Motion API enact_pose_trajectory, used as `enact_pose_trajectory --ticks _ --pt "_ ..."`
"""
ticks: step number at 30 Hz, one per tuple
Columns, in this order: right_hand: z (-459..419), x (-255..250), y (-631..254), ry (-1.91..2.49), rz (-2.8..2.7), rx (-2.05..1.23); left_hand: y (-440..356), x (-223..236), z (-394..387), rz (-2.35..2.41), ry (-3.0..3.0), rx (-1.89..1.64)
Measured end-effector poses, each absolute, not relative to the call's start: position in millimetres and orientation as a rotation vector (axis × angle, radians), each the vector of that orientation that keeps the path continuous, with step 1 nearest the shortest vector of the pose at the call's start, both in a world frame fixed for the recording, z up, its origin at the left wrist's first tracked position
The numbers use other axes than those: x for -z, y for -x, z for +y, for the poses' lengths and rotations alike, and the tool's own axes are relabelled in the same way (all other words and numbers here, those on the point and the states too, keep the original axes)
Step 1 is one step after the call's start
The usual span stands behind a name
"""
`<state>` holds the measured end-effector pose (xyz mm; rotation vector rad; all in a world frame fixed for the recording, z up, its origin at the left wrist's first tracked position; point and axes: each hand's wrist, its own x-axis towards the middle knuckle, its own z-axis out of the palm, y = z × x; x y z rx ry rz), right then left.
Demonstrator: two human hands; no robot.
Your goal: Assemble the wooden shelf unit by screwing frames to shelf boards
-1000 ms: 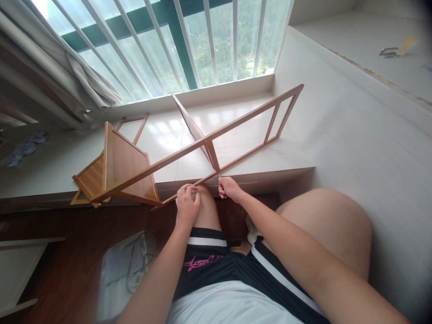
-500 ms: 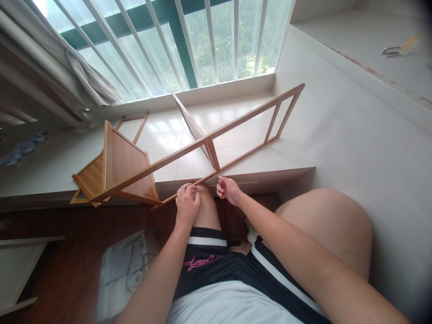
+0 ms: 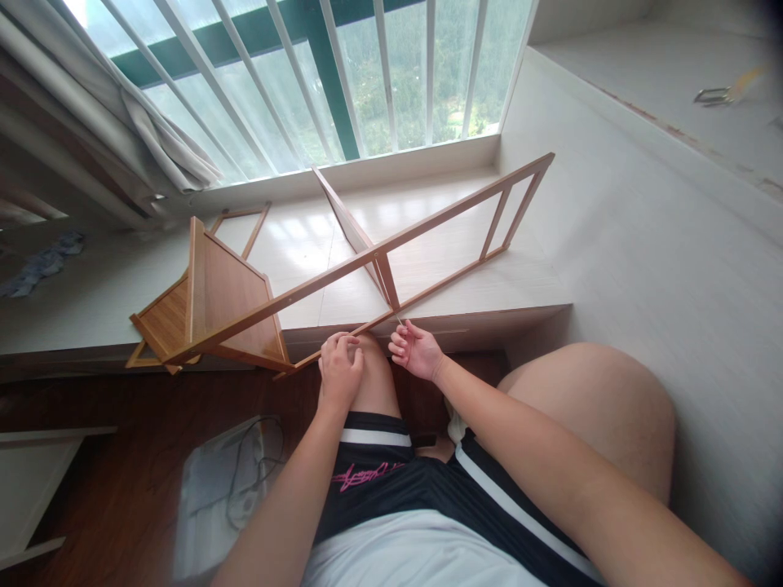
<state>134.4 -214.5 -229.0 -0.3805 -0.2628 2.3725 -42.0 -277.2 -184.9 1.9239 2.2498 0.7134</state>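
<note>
A wooden rack (image 3: 330, 277) lies on its side across the pale window ledge, its near rail overhanging the edge. My left hand (image 3: 339, 371) is curled over that near rail beside my left knee; the fingertips are partly hidden. Just right of it, my right hand (image 3: 419, 349) is closed, palm turned up, in a pinch on a thin metal rod that looks like a hex key (image 3: 400, 319). The rod's tip points to the joint where the middle shelf board (image 3: 350, 222) meets the near rail. Another slatted shelf panel (image 3: 165, 314) is at the rack's left end.
Behind the ledge (image 3: 294, 253) stands a barred window (image 3: 391, 81), with a grey curtain (image 3: 103, 106) at left. A clear plastic box (image 3: 214, 489) with a cable is on the dark floor. A white wall (image 3: 642, 228) closes off the right side.
My right hand has turned palm up and drawn slightly down and right; the thin rod now shows between it and the joint. My left hand and the rack stay in place.
</note>
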Motion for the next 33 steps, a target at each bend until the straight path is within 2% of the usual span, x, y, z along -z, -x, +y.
enact_pose_trajectory --ticks 21,25,29,31,33 --pt "-208.3 238.2 -139.4 0.408 -0.336 -2.427 42.7 187.3 -277.3 2.255 -1.924 -0.732" --pt "-208.1 239.1 -135.9 0.537 -0.47 -2.37 43.0 187.7 -277.2 2.25 -1.92 -0.738" --pt "-207.3 238.1 -128.9 0.827 -0.783 -2.143 43.9 187.9 -276.2 2.236 -1.922 -0.745" --pt "-206.8 237.9 -126.5 1.101 -1.056 -1.869 44.4 188.3 -275.8 2.236 -1.917 -0.746" --pt "-207.0 237.7 -126.2 1.403 -1.378 -1.455 44.6 188.7 -275.5 2.243 -1.911 -0.743"
